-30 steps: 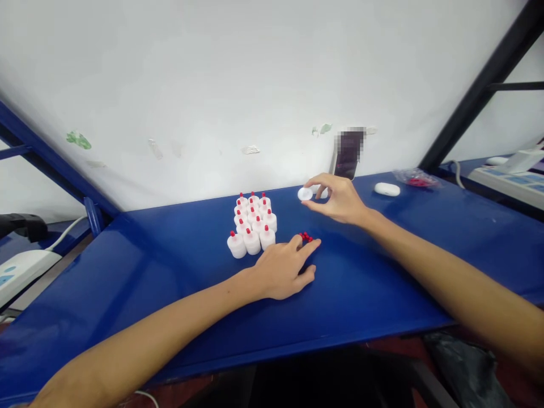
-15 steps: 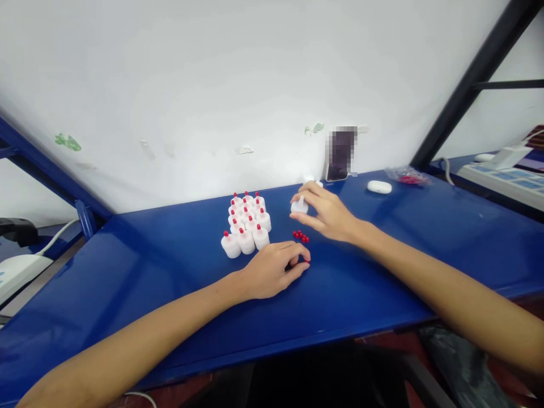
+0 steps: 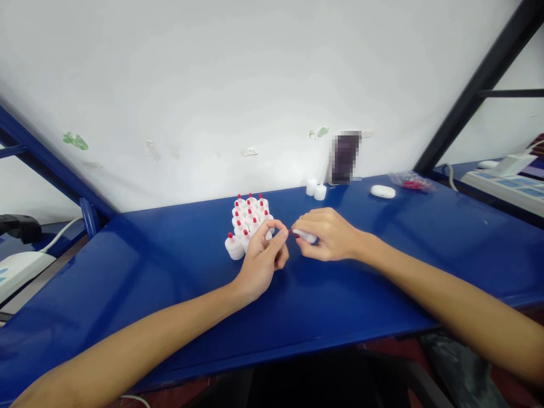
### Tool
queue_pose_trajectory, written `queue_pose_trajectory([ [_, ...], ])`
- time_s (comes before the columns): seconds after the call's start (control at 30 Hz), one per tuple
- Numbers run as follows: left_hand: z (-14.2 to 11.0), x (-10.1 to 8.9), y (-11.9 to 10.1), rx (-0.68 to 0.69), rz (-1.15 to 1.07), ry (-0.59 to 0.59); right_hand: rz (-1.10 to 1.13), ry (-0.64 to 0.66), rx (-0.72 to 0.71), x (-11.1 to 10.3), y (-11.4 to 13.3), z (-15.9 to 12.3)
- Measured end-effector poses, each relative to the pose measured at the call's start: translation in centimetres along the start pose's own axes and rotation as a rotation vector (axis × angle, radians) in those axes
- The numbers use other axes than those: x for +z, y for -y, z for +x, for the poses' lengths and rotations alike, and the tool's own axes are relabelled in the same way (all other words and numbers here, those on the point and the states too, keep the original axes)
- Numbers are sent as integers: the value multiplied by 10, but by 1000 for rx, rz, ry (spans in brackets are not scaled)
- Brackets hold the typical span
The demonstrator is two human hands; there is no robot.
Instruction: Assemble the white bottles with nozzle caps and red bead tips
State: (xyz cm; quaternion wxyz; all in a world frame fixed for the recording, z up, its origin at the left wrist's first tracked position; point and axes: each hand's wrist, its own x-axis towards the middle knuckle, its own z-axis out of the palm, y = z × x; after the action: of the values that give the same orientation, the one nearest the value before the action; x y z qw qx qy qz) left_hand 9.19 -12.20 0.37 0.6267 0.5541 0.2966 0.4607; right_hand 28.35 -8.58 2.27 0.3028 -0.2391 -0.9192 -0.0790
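Observation:
My left hand [image 3: 266, 255] is closed in a pinch, a small red cap [image 3: 288, 230] showing at its thumb and forefinger tips. Facing it, my right hand [image 3: 331, 235] grips a small white dropper bottle [image 3: 306, 237], tilted so that its nozzle points left at the cap. Cap and nozzle are close; whether they touch I cannot tell. Several white bottles with red caps [image 3: 233, 247] stand grouped behind and left of my left hand, which hides part of them. The loose red caps on the table are mostly hidden by my right hand.
Two white bottles without red caps [image 3: 320, 193] stand near the wall, by a propped phone-like object [image 3: 345, 158], partly pixelated. A white oval case [image 3: 383, 191] and a clear bag with red pieces [image 3: 412, 182] lie right on the blue table [image 3: 340, 306].
My left hand has risen from the table with the red cap and turned. My right hand has brought the bottle nearer and tipped it from upright towards the left.

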Motion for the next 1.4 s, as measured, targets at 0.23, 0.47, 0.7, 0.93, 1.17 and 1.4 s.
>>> queue_pose_trajectory([
  [0.23, -3, 3, -4, 16, -10, 61, -17, -19, -25, 2, 5, 2],
  [0.47, -3, 0, -3, 37, 56, 70, 49, 9, 6, 3, 4, 2],
  [0.7, -2, 0, -3, 51, 42, 29, 149, 131, 108, -1, 6, 3],
  [0.93, -2, -1, -2, -143, -118, 47, 212, 116, 62, -3, 13, 3],
  [1.17, -4, -1, 0, -211, -182, 157, 274, -52, 12, -3, 13, 3],
  [1.4, -17, -1, -7, -114, 340, 582, 285, -107, 185, -6, 8, 3],
])
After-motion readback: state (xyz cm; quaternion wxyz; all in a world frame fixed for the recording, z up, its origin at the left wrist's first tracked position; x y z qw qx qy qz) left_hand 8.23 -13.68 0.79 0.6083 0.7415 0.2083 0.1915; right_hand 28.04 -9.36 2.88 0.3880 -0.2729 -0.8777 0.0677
